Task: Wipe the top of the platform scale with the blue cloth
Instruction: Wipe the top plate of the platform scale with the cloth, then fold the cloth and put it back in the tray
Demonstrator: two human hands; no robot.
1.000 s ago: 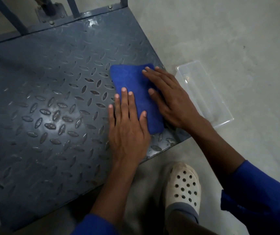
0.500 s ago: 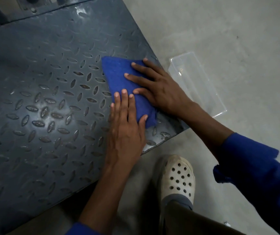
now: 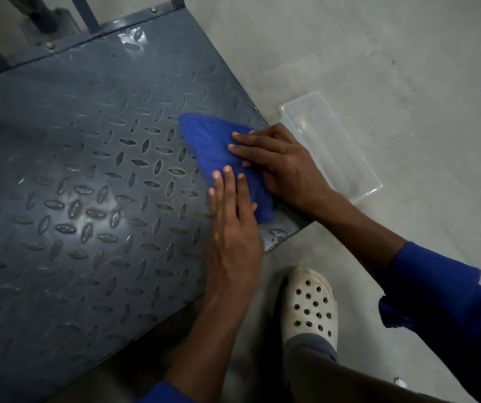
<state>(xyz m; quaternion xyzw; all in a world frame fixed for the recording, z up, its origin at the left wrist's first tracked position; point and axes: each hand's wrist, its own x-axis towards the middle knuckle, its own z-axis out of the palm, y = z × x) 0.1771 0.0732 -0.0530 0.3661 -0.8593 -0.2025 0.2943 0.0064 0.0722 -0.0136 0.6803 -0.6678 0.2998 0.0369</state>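
Blue cloth: folded, lying on the platform scale near the right edge of its diamond-plate top, partly covered by both hands.
Left hand: flat, fingers straight and together, tips pressing the cloth's near end.
Right hand: laid over the cloth's right side, fingers stretched out, gripping nothing.
Clear plastic container: on the concrete floor, just beside the scale's right edge.
White clog: on the floor near the scale's near corner.

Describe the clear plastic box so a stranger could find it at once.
Find the grey platform scale with its tread pattern. On the floor beside its right edge lies the clear plastic box. Unlike the blue cloth and white shoe, it is transparent.
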